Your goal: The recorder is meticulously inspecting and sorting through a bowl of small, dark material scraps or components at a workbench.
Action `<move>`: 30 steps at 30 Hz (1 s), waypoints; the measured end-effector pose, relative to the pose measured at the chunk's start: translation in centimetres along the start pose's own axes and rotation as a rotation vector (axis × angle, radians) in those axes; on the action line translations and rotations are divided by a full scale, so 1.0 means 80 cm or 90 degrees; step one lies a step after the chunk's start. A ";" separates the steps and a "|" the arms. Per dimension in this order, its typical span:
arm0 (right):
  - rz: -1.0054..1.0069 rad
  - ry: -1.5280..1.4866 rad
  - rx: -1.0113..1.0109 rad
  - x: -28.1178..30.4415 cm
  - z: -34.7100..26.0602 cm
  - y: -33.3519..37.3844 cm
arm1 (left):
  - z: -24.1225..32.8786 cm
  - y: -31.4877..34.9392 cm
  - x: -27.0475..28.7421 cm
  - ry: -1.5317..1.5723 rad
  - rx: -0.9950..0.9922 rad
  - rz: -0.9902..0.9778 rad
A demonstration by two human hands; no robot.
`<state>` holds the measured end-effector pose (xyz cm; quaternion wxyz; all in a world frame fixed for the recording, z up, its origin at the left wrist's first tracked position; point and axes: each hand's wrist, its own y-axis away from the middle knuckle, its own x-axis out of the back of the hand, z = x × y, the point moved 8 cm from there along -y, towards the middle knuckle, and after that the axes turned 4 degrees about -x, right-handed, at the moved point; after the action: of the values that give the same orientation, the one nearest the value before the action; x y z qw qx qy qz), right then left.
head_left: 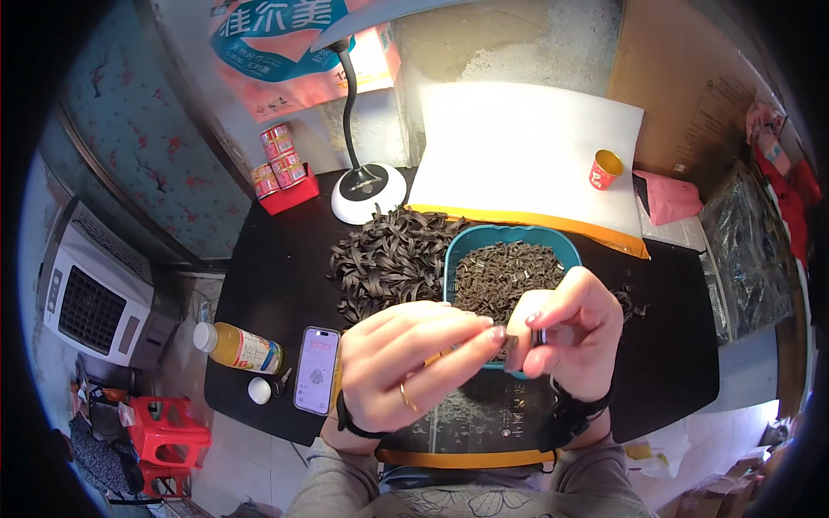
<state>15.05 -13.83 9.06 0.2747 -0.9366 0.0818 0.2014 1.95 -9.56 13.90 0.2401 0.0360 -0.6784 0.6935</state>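
I see my left hand and right hand raised close together over the near rim of the teal basin, fingertips pinched on one small dark piece; its shape is too hidden to make out. My hands cover the basin's front edge. Bare black table lies open at right; the phone sits near the left edge

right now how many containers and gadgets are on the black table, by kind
teal basin: 1
juice bottle: 1
phone: 1
desk lamp: 1
paper cup: 1
total: 5
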 end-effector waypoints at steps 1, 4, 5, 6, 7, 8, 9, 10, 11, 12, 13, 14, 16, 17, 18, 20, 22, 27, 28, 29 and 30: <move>-0.023 0.034 0.042 -0.005 -0.004 0.000 | 0.005 0.000 0.003 -0.036 0.004 -0.002; -0.033 0.086 0.077 -0.015 -0.010 0.002 | 0.017 0.004 0.011 -0.099 -0.018 -0.018; -0.029 0.090 0.080 -0.015 -0.010 0.004 | 0.023 0.005 0.011 -0.125 -0.044 -0.033; -0.025 0.093 0.083 -0.016 -0.010 0.004 | 0.025 0.007 0.012 -0.125 -0.044 -0.033; -0.026 0.093 0.083 -0.017 -0.009 0.005 | 0.027 0.009 0.012 -0.147 -0.032 -0.030; -0.029 0.087 0.086 -0.018 -0.009 0.006 | 0.028 0.011 0.013 -0.169 -0.019 -0.028; -0.033 0.080 0.089 -0.020 -0.008 0.007 | 0.028 0.010 0.013 -0.174 -0.008 -0.035; -0.033 0.081 0.090 -0.020 -0.008 0.007 | 0.030 0.009 0.013 -0.173 -0.009 -0.035; -0.045 0.087 0.095 -0.023 -0.008 0.007 | 0.031 0.008 0.013 -0.178 -0.013 -0.032; -0.056 0.093 0.101 -0.026 -0.009 0.007 | 0.033 0.007 0.014 -0.182 -0.018 -0.030; -0.056 0.092 0.101 -0.028 -0.007 0.007 | 0.033 0.008 0.015 -0.182 -0.018 -0.030; -0.050 0.085 0.103 -0.028 -0.007 0.008 | 0.034 0.009 0.016 -0.181 -0.023 -0.030; -0.043 0.077 0.105 -0.029 -0.004 0.009 | 0.034 0.012 0.015 -0.180 -0.028 -0.030; -0.036 0.067 0.092 -0.029 -0.001 0.010 | 0.033 0.014 0.014 -0.164 -0.029 -0.028; -0.030 0.058 0.080 -0.028 0.002 0.010 | 0.033 0.015 0.013 -0.147 -0.030 -0.027; -0.027 0.055 0.090 -0.030 0.000 0.011 | 0.034 0.014 0.013 -0.141 -0.031 -0.019; -0.024 0.052 0.100 -0.029 -0.003 0.011 | 0.032 0.011 0.012 -0.136 -0.032 -0.012; 0.018 0.047 0.145 -0.019 -0.006 0.010 | 0.026 0.006 0.010 -0.127 -0.017 0.027; 0.020 0.049 0.146 -0.018 -0.007 0.011 | 0.027 0.007 0.012 -0.124 -0.018 0.027; 0.014 0.046 0.130 -0.019 -0.005 0.010 | 0.026 0.009 0.012 -0.079 0.000 0.006; 0.008 0.043 0.113 -0.020 -0.003 0.009 | 0.024 0.010 0.011 -0.033 0.018 -0.016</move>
<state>13.48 -14.52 9.59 0.3522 -0.9145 0.1143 0.1630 0.35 -11.13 13.60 0.2306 0.0663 -0.6740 0.6987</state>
